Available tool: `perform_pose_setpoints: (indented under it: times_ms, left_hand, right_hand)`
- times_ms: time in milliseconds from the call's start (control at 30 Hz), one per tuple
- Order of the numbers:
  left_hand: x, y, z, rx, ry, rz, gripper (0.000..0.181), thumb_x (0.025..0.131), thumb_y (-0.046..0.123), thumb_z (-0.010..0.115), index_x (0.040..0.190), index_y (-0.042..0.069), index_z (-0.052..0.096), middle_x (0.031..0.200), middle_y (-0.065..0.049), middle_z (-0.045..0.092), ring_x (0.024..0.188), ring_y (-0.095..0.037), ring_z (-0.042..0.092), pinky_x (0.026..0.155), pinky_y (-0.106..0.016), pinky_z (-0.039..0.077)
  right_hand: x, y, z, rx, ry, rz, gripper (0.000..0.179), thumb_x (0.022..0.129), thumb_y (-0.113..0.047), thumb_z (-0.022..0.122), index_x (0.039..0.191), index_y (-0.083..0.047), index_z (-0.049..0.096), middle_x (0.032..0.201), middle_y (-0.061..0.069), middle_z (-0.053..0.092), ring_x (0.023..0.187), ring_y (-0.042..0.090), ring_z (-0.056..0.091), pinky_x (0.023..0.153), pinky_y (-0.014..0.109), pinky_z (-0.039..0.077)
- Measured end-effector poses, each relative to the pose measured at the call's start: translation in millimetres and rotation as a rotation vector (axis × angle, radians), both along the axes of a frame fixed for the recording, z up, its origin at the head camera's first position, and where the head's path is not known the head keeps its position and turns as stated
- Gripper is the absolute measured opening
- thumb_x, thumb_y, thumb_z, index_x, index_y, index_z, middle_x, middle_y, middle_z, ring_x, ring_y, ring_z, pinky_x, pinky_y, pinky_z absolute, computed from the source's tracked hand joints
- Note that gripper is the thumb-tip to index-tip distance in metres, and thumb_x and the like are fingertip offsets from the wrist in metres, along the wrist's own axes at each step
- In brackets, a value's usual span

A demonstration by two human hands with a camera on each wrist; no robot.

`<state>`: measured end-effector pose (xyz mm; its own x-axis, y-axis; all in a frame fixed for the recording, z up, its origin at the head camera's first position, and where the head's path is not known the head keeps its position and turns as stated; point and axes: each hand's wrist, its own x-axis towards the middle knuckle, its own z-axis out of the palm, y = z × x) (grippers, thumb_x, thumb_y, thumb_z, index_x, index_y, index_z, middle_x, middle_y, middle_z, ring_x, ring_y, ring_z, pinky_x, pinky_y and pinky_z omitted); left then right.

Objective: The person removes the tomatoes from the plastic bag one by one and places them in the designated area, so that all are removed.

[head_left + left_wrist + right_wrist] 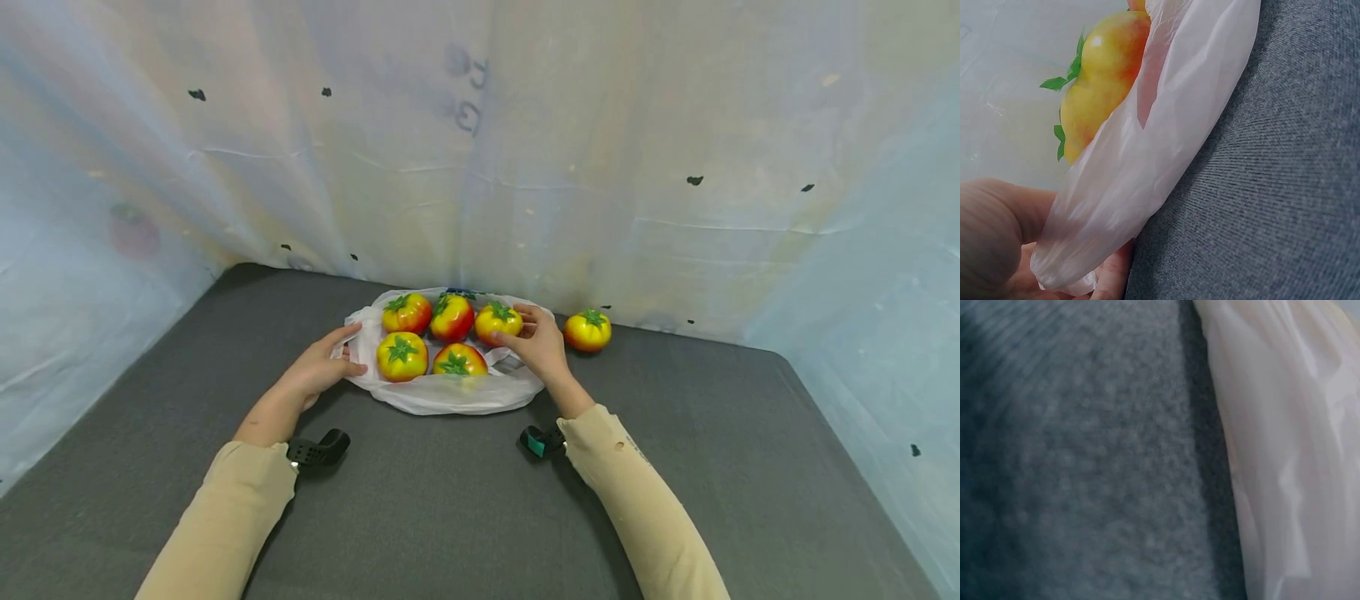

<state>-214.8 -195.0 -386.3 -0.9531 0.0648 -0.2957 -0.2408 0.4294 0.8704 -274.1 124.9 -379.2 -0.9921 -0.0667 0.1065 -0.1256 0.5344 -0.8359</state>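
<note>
A white plastic bag [450, 402] lies spread on the grey surface, holding several yellow-and-red tomatoes with green leafy tops. My left hand [324, 367] pinches the bag's left edge; in the left wrist view, thumb and fingers are on either side of the thin plastic [1116, 187]. At the bag's right end, my right hand [542, 343] grips one tomato [497, 322] between thumb and fingers. Beside it in the bag is another tomato [453, 318]. The right wrist view has the bag's side [1285, 456] but no part of the hand.
One tomato [587, 331] sits outside the bag, just right of my right hand and close to the back wall. A pale sheet [570, 167] hangs behind and along both sides of the grey cloth surface [435, 517]. Each wrist wears a black strap camera.
</note>
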Motion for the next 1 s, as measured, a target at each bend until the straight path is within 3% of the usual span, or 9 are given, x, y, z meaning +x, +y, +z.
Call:
perform_pose_setpoints:
  times_ms: [467,733,1000]
  left_hand:
    - [1.0,0.1,0.8,-0.021,-0.006,-0.009,0.082,0.089,0.012,0.062,0.155,0.015,0.013,0.158,-0.026,-0.002,0.145,-0.045,0.001,0.114,-0.063,0.009]
    - [2.4,0.0,1.6,-0.033,-0.011,-0.024,0.081,0.09,0.013,0.061,0.155,0.015,0.013,0.158,-0.026,-0.003,0.144,-0.047,0.0,0.112,-0.066,0.01]
    - [1.9,-1.3,0.3,-0.015,0.003,-0.027,0.082,0.09,0.011,0.061,0.155,0.015,0.012,0.158,-0.026,-0.004,0.144,-0.046,0.0,0.113,-0.064,0.011]
  right_hand:
    - [-0.6,0.9,-3.6,-0.035,-0.019,-0.007,0.055,0.079,-0.022,0.079,0.126,-0.006,0.054,0.127,0.016,0.052,0.109,0.032,0.062,0.09,0.042,0.053]
    - [0.4,1.4,-5.0,-0.032,-0.02,0.02,0.061,0.08,-0.024,0.078,0.134,-0.011,0.053,0.133,0.014,0.054,0.111,0.03,0.062,0.091,0.041,0.053]
    - [3.3,1.2,-3.4,-0.017,0.024,0.043,0.059,0.081,-0.022,0.077,0.134,-0.011,0.055,0.129,0.015,0.058,0.109,0.031,0.062,0.091,0.04,0.053]
